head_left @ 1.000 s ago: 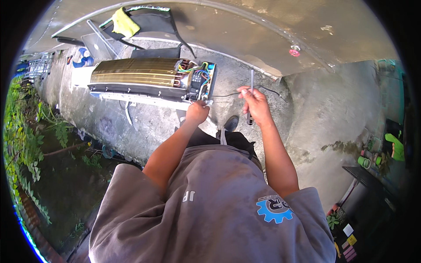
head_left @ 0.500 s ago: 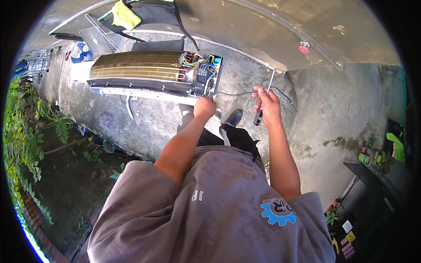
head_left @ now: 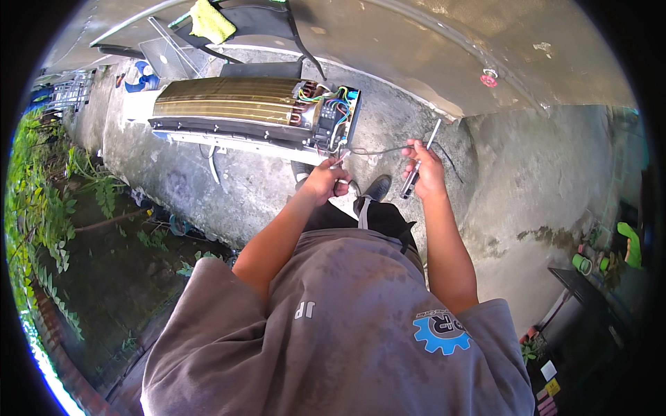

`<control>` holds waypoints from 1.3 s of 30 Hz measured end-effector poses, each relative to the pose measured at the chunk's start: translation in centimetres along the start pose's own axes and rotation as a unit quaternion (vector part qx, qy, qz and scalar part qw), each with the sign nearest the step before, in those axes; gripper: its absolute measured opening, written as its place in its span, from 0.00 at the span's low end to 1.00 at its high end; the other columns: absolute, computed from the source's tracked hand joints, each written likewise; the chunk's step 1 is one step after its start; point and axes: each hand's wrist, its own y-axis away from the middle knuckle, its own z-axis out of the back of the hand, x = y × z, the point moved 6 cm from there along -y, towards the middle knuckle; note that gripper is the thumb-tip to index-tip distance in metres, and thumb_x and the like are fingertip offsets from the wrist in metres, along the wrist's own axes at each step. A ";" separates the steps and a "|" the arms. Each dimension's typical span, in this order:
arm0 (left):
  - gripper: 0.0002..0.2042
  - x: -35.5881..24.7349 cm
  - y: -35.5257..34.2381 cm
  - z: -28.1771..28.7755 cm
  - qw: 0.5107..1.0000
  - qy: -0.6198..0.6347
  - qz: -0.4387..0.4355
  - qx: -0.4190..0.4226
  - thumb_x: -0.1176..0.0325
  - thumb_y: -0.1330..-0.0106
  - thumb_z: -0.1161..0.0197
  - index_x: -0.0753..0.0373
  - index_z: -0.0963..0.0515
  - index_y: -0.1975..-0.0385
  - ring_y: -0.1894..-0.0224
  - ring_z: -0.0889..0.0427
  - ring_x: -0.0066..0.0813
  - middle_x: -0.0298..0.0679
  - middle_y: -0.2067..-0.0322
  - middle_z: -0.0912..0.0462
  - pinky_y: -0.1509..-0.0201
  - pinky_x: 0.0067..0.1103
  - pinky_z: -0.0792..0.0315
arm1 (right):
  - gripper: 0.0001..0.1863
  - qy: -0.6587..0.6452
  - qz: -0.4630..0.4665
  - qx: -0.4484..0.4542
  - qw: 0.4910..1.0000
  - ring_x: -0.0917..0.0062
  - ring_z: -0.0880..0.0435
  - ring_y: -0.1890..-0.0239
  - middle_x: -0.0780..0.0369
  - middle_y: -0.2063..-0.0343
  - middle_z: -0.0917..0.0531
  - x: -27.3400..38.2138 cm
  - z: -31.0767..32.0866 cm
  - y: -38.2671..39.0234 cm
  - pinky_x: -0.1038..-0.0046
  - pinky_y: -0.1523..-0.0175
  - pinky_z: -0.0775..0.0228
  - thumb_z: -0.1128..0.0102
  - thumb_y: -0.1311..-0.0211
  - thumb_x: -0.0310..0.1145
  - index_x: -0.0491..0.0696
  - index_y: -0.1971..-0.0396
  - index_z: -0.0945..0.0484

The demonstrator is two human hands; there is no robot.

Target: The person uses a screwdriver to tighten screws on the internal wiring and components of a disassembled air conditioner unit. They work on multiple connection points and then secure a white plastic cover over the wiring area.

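Observation:
An opened indoor air-conditioner unit (head_left: 222,104) lies lengthwise ahead of me, showing gold-coloured fins, copper bends and a circuit box with coloured wires (head_left: 336,114) at its right end. My left hand (head_left: 326,180) is just below that end, fingers curled around something small that I cannot make out. My right hand (head_left: 427,173) holds a long screwdriver (head_left: 409,186) with a dark handle, its metal shaft pointing up and away. A dark cable (head_left: 371,150) runs from the unit's right end past my right fingers.
Behind the unit stand a black chair (head_left: 253,28) with a yellow cloth (head_left: 210,22), and a mesh panel (head_left: 166,55). A wall with a red valve handle (head_left: 488,80) runs behind them. Plants (head_left: 41,180) border the concrete at left; green pots (head_left: 583,262) sit at right.
My left hand has moved slightly right and down from the unit's lower edge, its fingers now showing. My right hand with the screwdriver has moved right. The whole view has shifted a little.

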 end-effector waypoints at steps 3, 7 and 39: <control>0.12 -0.4 1.3 1.1 0.999 0.048 -0.001 -0.016 0.75 0.25 0.40 0.60 0.26 0.44 0.71 0.15 0.29 0.41 0.60 0.14 0.60 0.29 0.14 | 0.20 -0.054 -0.119 -0.055 0.990 0.84 0.27 0.80 0.60 0.56 0.09 -2.1 0.9 -0.3 0.73 0.74 0.27 0.34 0.24 0.47 0.51 0.42 0.19; 0.05 -1.9 0.6 0.0 0.977 0.212 -0.017 -0.014 0.71 0.19 0.44 0.63 0.22 0.52 0.65 0.13 0.31 0.40 0.60 0.14 0.54 0.32 0.14 | 0.32 0.249 -0.164 0.159 0.941 0.85 0.28 0.85 0.57 0.50 0.10 -7.0 -3.6 2.7 0.77 0.81 0.31 0.27 0.32 0.46 0.44 0.34 0.22; 0.23 -20.7 -4.2 0.1 0.867 -0.410 -0.248 0.140 0.65 0.24 0.33 0.60 0.24 0.32 0.60 0.11 0.26 0.40 0.63 0.10 0.54 0.26 0.19 | 0.21 0.265 -0.019 0.117 0.957 0.87 0.24 0.79 0.58 0.56 0.08 5.3 -23.8 -1.1 0.81 0.74 0.27 0.39 0.24 0.29 0.42 0.34 0.22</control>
